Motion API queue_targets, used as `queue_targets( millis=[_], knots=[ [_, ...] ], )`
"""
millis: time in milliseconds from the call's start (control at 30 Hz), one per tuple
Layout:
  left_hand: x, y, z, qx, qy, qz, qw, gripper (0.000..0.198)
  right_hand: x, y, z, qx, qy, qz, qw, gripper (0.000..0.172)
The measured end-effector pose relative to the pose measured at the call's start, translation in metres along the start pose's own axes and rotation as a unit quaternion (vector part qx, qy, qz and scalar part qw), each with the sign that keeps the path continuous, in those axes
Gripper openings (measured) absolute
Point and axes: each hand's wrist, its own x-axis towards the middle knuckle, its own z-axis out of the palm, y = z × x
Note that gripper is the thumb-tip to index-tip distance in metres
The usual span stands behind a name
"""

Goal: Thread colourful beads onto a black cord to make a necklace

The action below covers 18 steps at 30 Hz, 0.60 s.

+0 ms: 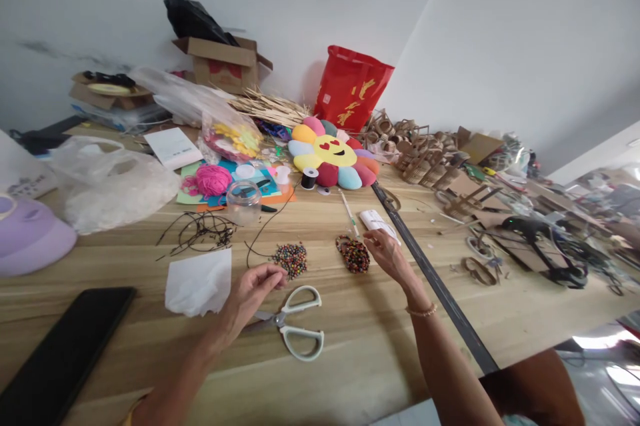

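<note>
My left hand [257,286] is closed in a pinch at the near edge of a pile of small multicoloured beads [291,259]. A thin black cord [261,229] curves down to this hand from near the black spool [309,178]. My right hand [387,251] has its fingertips drawn together beside a heap of beaded bracelets [354,255]; whatever is between them is too small to make out. Scissors [300,325] with white handles lie spread on the table just right of my left wrist. A white tissue [199,283] lies left of that hand.
Cut black cords [200,233], a clear jar [244,203] and pink yarn [213,181] lie to the left, with a black phone [65,353] nearer. A flower cushion [334,158] sits behind. A dark strip [435,279] crosses the table at right, beside woven baskets [430,159].
</note>
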Motion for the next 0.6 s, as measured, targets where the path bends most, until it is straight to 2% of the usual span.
queue_targets(
  millis=[167, 367, 500, 600],
  knots=[
    [0.005, 0.004, -0.012, 0.008, 0.046, 0.03, 0.998, 0.03, 0.001, -0.033, 0.009, 0.018, -0.061, -0.061, 0.996, 0.02],
    [0.015, -0.012, -0.026, 0.033, 0.069, 0.053, 0.996, 0.03, -0.001, -0.083, 0.034, -0.006, -0.115, -0.147, 0.982, 0.013],
    [0.02, -0.02, -0.033, 0.082, 0.074, 0.065, 0.992, 0.028, -0.012, -0.117, 0.039, -0.011, -0.182, -0.21, 0.961, 0.015],
    [0.019, -0.02, -0.033, 0.167, 0.062, 0.093, 0.98, 0.023, -0.027, -0.135, 0.039, -0.035, -0.234, -0.261, 0.936, 0.011]
  ],
)
